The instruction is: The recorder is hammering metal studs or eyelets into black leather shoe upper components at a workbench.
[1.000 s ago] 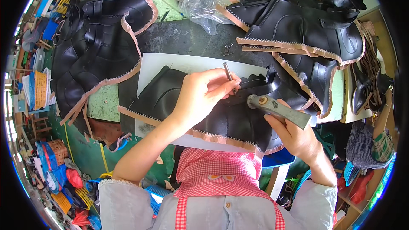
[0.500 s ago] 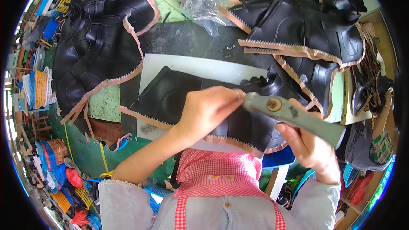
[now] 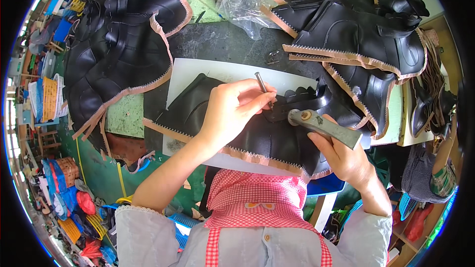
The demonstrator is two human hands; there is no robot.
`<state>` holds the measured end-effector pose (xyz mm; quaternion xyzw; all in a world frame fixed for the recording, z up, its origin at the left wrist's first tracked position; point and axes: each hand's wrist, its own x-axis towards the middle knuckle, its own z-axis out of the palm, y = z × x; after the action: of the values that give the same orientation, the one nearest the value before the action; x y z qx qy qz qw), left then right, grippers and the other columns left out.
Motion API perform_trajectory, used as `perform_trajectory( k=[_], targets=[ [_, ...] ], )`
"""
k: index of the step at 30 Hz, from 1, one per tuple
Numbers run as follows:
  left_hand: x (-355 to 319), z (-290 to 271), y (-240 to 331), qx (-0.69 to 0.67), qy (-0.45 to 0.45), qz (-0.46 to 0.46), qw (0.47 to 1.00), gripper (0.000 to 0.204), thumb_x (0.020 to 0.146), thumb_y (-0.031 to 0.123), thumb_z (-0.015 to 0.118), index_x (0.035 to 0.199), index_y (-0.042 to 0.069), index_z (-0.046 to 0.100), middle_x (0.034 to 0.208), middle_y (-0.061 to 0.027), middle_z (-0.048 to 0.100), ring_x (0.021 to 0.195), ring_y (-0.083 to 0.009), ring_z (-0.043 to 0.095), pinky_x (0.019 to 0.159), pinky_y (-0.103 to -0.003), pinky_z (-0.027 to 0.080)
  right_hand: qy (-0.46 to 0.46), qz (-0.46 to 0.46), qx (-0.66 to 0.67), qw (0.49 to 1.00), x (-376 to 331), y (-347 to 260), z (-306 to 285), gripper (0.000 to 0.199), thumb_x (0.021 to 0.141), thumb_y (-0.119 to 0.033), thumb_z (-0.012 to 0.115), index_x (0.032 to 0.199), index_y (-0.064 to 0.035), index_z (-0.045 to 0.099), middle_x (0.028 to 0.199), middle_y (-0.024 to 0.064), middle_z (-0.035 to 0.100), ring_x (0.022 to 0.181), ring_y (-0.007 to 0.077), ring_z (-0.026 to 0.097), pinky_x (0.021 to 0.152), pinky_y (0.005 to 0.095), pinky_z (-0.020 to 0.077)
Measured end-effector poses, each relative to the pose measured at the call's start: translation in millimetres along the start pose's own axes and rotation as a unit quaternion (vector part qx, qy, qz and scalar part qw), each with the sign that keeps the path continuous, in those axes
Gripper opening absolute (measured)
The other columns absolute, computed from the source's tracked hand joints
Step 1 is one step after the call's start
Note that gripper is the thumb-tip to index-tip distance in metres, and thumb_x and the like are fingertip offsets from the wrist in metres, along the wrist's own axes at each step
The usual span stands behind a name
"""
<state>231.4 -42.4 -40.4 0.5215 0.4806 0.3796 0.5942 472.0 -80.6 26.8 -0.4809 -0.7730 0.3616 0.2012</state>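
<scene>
In my left hand (image 3: 230, 106) a slim metal punch (image 3: 261, 83) is pinched, tilted slightly, its lower end close to the strap area of a black shoe upper (image 3: 257, 133). My right hand (image 3: 344, 158) grips a hammer; the grey metal hammer head (image 3: 324, 126) is just right of the punch, apart from it, and the handle is mostly hidden. The upper lies spread on a white board (image 3: 227, 69), its tan lower edge cut in zigzags. A strap (image 3: 309, 103) with a scalloped piece stands up behind the hammer head.
Stacked black shoe uppers lie at the left (image 3: 116, 54) and right (image 3: 346, 34) of the table. A clear plastic bag (image 3: 242, 2) sits at the back on the green tabletop. Another person's arm (image 3: 445, 153) shows at the far right. Baskets (image 3: 67, 173) crowd the left floor.
The hammer head has dropped lower and nearer the upper, to the right of the punch. My left hand has shifted slightly left, and the punch now shows between its fingers.
</scene>
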Motion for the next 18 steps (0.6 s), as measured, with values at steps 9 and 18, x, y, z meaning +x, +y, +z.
perform_trajectory(
  k=[9,18],
  targets=[
    [-10.8,15.0,-10.5,0.171,0.087,0.234,0.953,0.012,0.081,0.007,0.075,0.092,0.004,0.072,0.078,-0.0087,0.070,0.064,-0.0164,0.070,0.056,-0.025,0.052,0.055,0.045,0.075,0.995,-0.7,-29.7,-33.8,0.027,0.090,-0.023,0.068,0.097,0.0027,0.064,0.086,0.0154,0.060,0.059,0.0227,0.059,0.052,0.0328,0.0434],
    [-1.6,2.5,-9.0,0.005,0.021,0.053,0.998,0.018,0.097,0.009,0.061,0.108,-0.003,0.068,0.091,-0.0062,0.072,0.084,-0.0107,0.068,0.075,-0.024,0.055,-0.038,0.032,-0.008,0.999,10.4,-19.3,-11.8,0.013,0.093,-0.009,0.063,0.094,0.0022,0.057,0.069,0.0157,0.050,0.058,0.0379,0.055,0.051,0.0371,0.0429]
  ],
)
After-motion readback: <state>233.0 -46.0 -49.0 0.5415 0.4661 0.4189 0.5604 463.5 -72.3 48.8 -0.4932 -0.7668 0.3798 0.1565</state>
